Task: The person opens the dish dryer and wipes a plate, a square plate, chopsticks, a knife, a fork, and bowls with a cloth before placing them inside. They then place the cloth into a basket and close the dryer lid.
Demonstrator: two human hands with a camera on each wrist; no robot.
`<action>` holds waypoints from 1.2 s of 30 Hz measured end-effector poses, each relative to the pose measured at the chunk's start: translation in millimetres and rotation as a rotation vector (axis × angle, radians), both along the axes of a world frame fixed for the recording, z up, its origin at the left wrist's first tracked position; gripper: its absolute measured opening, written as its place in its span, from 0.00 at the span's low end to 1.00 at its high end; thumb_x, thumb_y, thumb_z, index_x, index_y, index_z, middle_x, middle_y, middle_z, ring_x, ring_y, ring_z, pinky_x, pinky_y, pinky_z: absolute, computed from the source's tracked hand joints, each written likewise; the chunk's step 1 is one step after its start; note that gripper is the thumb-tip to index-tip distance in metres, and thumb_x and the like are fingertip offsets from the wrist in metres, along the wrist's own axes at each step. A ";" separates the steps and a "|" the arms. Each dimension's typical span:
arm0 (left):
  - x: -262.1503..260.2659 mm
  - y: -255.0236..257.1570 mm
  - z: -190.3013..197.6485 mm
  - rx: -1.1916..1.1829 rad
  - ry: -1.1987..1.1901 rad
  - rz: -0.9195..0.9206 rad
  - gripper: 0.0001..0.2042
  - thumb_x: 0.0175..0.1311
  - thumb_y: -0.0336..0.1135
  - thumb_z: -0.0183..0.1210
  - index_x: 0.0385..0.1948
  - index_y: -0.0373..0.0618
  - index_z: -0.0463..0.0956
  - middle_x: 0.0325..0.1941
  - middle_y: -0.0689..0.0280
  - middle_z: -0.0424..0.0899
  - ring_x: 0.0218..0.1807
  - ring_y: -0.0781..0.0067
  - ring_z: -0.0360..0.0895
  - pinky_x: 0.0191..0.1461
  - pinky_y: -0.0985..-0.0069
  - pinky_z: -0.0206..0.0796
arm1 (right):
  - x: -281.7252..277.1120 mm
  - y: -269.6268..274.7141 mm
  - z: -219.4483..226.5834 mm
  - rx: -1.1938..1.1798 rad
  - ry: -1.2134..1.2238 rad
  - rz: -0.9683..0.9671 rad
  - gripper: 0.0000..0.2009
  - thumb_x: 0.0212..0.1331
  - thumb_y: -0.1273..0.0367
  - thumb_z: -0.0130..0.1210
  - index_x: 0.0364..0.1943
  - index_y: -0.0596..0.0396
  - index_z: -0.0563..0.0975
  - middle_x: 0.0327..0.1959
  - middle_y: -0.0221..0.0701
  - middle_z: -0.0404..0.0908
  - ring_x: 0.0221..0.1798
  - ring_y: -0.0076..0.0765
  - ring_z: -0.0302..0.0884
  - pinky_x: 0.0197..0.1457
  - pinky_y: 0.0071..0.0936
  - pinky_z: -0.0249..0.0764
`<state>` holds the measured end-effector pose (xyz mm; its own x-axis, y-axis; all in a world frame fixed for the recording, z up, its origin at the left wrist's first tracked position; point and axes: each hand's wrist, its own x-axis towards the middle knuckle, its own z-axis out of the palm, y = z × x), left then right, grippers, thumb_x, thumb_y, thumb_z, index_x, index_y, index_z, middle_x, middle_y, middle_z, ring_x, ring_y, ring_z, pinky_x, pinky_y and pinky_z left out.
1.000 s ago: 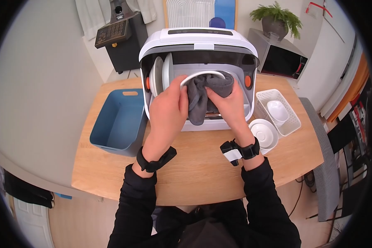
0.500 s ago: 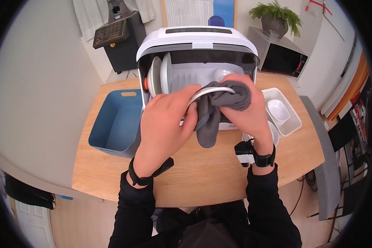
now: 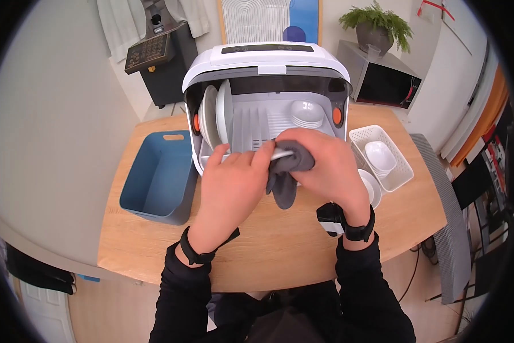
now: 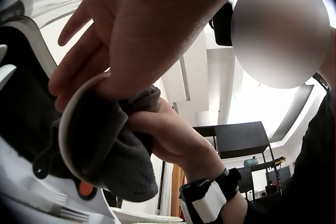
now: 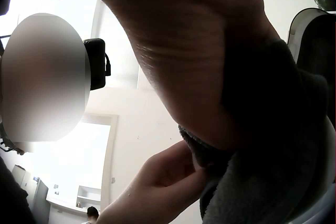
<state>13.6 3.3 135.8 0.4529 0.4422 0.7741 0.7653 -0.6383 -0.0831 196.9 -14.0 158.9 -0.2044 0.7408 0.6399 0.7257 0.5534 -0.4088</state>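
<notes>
A white dish (image 3: pixel 281 154) is held above the front of the open white cabinet (image 3: pixel 268 55), its rim pinched by the left hand (image 3: pixel 232 186), whose outer fingers are only loosely bent. A grey cloth (image 3: pixel 284 190) is bunched against it, gripped by the curled right hand (image 3: pixel 332 170). Inside the cabinet, plates (image 3: pixel 225 111) are stood upright and small bowls (image 3: pixel 307 112) are stacked; that part seems done. The held dish seems unfinished. Farther right, more bowls (image 3: pixel 380 155) in a basket (image 3: pixel 404 176) and stacked saucers (image 3: pixel 369 184) beside it are perhaps left to be handled.
</notes>
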 end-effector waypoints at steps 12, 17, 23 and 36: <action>3.4 0.6 -5.2 0.142 0.111 0.073 0.16 0.48 0.29 0.61 0.42 0.53 0.77 0.22 0.72 0.70 0.29 0.74 0.75 0.59 0.60 0.64 | -7.0 4.8 -10.8 0.052 -0.106 -0.016 0.18 0.43 0.73 0.63 0.43 0.47 0.78 0.39 0.33 0.83 0.41 0.47 0.81 0.41 0.33 0.76; 1.7 13.2 -0.6 -0.110 -0.289 -0.092 0.14 0.54 0.28 0.58 0.44 0.51 0.76 0.22 0.71 0.76 0.28 0.70 0.77 0.60 0.58 0.64 | 1.5 10.9 -5.1 0.040 0.152 0.014 0.25 0.42 0.75 0.64 0.50 0.47 0.77 0.42 0.34 0.83 0.42 0.46 0.81 0.43 0.32 0.76; -4.8 14.4 0.4 0.003 -0.078 0.062 0.16 0.56 0.27 0.61 0.47 0.52 0.76 0.25 0.72 0.79 0.29 0.69 0.77 0.59 0.62 0.63 | -7.2 12.3 -9.0 0.240 0.124 -0.007 0.26 0.38 0.78 0.64 0.49 0.49 0.77 0.43 0.34 0.83 0.45 0.44 0.81 0.44 0.31 0.77; -36.6 27.6 16.9 -1.023 -0.491 -0.370 0.21 0.72 0.52 0.46 0.41 0.42 0.80 0.30 0.63 0.83 0.30 0.71 0.78 0.48 0.75 0.67 | 7.4 12.3 9.0 0.534 0.058 0.134 0.15 0.38 0.76 0.65 0.35 0.51 0.79 0.41 0.29 0.82 0.47 0.44 0.79 0.49 0.34 0.75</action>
<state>-23.0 30.9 152.7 0.4366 0.8598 0.2649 0.3287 -0.4266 0.8426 204.3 -1.7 167.9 -0.2275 0.2805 0.9325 0.6192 0.7807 -0.0838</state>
